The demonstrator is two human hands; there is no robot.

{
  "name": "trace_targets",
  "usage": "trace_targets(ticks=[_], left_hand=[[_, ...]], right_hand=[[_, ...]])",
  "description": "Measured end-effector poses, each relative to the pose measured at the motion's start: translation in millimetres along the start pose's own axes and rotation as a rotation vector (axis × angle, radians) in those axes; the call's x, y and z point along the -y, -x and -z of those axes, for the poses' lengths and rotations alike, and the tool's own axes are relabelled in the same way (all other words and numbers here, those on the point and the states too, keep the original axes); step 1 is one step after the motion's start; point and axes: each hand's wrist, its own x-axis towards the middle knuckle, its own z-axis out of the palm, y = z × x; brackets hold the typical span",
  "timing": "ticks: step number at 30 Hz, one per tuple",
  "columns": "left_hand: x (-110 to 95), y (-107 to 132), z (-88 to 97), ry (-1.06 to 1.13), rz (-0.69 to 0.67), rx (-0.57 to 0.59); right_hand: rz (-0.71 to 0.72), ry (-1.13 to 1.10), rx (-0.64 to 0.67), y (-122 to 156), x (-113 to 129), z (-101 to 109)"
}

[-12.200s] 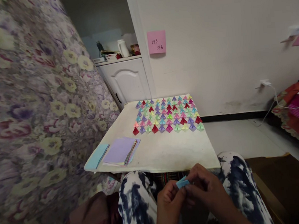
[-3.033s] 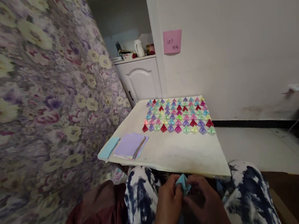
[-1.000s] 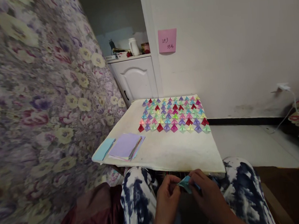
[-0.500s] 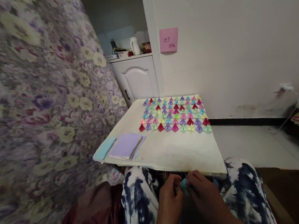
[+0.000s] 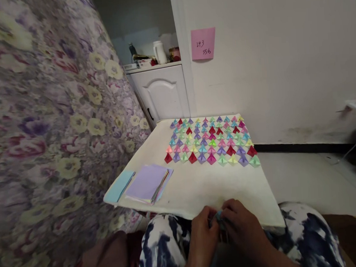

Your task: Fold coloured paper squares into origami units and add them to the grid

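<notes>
Between my two hands is a small piece of light blue paper [image 5: 218, 215], mostly covered by my fingers. My left hand [image 5: 204, 232] pinches its left side, and my right hand [image 5: 242, 225] grips it from the right with bent fingers. Both hands are just at the near edge of the cream-topped table [image 5: 194, 189]. Which folds the paper has cannot be made out. Farther back, several rows of small folded paper pieces [image 5: 211, 159] in red, purple, green, pink, blue and yellow cover the table's far part.
On the table's left lie a stack of purple and other coloured paper [image 5: 146, 183] and a light blue stack [image 5: 119, 186]. A floral curtain [image 5: 56, 118] hangs at the left. Behind stand a white cabinet [image 5: 165, 91] and a wall with a pink note [image 5: 203, 44].
The view has shifted a little, so the table looks lower and larger. Both hands still hold the blue paper, and less of it shows between the fingers.
</notes>
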Motion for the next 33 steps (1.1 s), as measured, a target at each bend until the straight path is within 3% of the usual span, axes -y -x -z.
trace_targets(ticks=[8,12,23,30,33], left_hand=[[2,-102,-0.1,-0.287,-0.085,-0.057],[11,-131,-1.8,-0.351,-0.115,-0.025],[10,-137,-7.8,-0.399,-0.108,0.012],[10,-140,-6.9,-0.365,-0.125,0.025],[11,-140,-3.4,-0.312,-0.110,0.049]], right_hand=[[-0.026,0.223,-0.007,-86,-42,-2],[-0.027,0.276,0.037,-106,-62,-10],[-0.081,0.182,0.068,-111,-69,-13],[-0.164,-0.217,-0.004,-111,-85,14],[-0.210,-0.273,-0.028,-108,-90,24]])
